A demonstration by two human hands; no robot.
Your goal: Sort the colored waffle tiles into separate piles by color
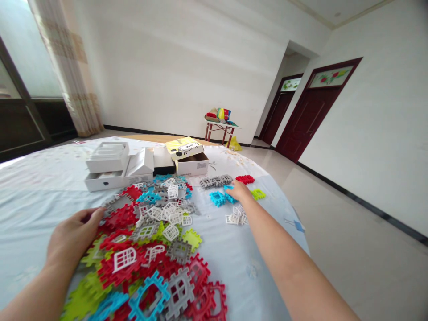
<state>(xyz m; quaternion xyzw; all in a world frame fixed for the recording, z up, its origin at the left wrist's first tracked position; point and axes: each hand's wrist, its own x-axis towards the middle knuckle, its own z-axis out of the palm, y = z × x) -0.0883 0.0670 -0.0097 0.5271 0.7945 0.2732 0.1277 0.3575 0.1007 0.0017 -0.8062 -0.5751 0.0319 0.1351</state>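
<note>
A heap of interlocking plastic tiles (150, 249) in red, grey, blue, green and white lies on a pale blue sheet (40, 196). My left hand (72, 238) rests at the heap's left edge, fingers curled on a grey tile (112, 204). My right hand (238, 191) reaches far forward and lies on a small stack of blue tiles (219, 197). Around it sit sorted stacks: grey tiles (216, 181), red tiles (245, 179), green tiles (258, 194) and white window pieces (236, 217).
White cardboard boxes (115, 167) and an open box with a yellow lid (187, 156) stand at the sheet's far side. Beyond are a small red-legged table (219, 127) with bags, two dark red doors (314, 109) and a curtain (72, 71).
</note>
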